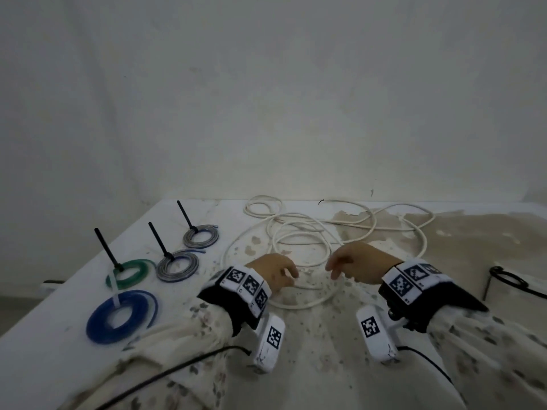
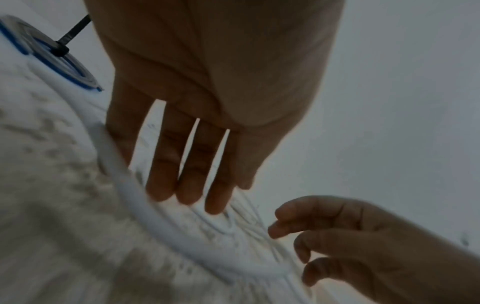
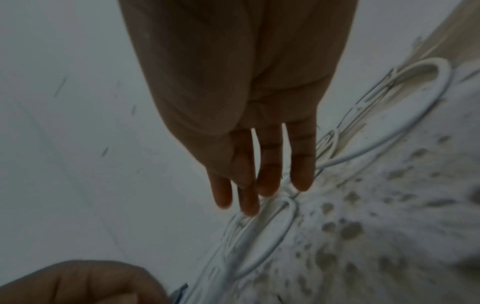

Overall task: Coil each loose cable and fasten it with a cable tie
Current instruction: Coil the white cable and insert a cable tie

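Note:
A long white loose cable (image 1: 296, 307) sprawls in several slack loops across the middle of the table (image 1: 53, 327). My left hand (image 1: 288, 273) and right hand (image 1: 334, 266) hover side by side just above its nearest loops, about a hand's width apart, holding nothing. In the left wrist view the left hand (image 2: 192, 197) has straight fingers just over the thick white cable (image 2: 182, 242), and the right hand (image 2: 324, 236) shows loosely curled fingers. In the right wrist view the right hand (image 3: 259, 195) stretches its fingers over the cable (image 3: 445, 82).
Tied coils lie in a row at the left: a blue coil (image 1: 121, 316) with a white tie, a green coil (image 1: 128, 273) and two grey coils (image 1: 177, 266), (image 1: 201, 238) with upright black ties. A black looped item (image 1: 506, 278) lies at the right edge. A wall stands behind.

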